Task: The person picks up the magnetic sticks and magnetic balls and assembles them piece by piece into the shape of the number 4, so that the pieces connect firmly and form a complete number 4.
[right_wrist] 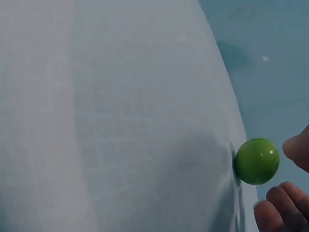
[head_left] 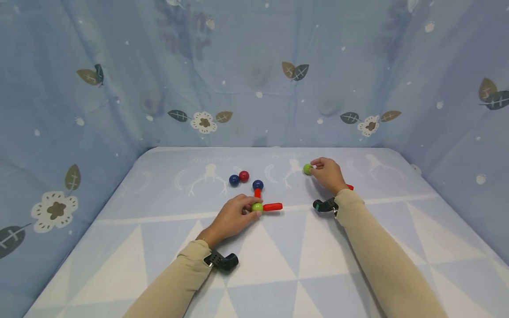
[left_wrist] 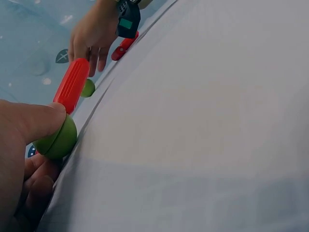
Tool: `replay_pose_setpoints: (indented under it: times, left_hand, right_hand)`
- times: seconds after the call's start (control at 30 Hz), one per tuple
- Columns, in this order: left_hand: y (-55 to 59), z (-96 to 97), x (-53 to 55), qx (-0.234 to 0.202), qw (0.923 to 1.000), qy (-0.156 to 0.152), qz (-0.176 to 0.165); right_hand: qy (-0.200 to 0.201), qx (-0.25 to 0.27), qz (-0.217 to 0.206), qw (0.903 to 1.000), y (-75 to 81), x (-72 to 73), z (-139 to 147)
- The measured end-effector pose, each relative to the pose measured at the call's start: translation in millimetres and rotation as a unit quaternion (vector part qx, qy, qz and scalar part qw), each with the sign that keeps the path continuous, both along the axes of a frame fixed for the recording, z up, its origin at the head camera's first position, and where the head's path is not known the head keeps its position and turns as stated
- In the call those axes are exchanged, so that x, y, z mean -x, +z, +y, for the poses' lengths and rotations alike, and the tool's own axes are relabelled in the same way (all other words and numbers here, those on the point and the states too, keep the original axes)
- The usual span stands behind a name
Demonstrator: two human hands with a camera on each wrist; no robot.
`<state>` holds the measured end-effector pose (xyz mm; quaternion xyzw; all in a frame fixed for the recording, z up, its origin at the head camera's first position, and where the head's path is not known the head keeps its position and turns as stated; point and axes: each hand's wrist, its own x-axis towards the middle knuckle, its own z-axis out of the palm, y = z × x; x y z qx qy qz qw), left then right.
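My left hand (head_left: pixel 234 215) pinches a green ball (left_wrist: pixel 57 141) between thumb and fingers. One red stick (head_left: pixel 272 206) points right from that ball. Another red stick (head_left: pixel 257 193) runs away from it to a dark blue ball (head_left: pixel 258 185). Farther back on the right, my right hand (head_left: pixel 329 174) reaches to a second green ball (right_wrist: pixel 257 161) lying on the cloth. In the right wrist view, a small gap shows between this ball and the thumb (right_wrist: pixel 298 149), and the other fingers are bent beside it.
A loose blue ball (head_left: pixel 234 180) and a red ball (head_left: pixel 244 176) lie side by side behind my left hand. Past my right wrist, a red stick (head_left: pixel 350 187) shows partly. Patterned cloth covers the table (head_left: pixel 278 256), and a blue curtain (head_left: pixel 254 88) hangs behind it.
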<state>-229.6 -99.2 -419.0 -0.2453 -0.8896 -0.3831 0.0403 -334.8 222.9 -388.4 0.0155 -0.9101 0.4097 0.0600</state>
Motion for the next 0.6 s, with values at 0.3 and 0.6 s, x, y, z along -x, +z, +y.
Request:
replay_pose_setpoints:
  times: [0.3, 0.6]
  left_hand:
    - [-2.1, 0.9, -0.4, 0.002, 1.0, 0.001, 0.001]
    - [-0.8, -0.4, -1.1, 0.002, 1.0, 0.002, 0.004]
  right_hand:
    - [0.005, -0.026, -0.005, 0.9996, -7.0, 8.3, -1.4]
    - [0.022, -0.048, -0.006, 0.9986, -9.7, 10.6, -2.8]
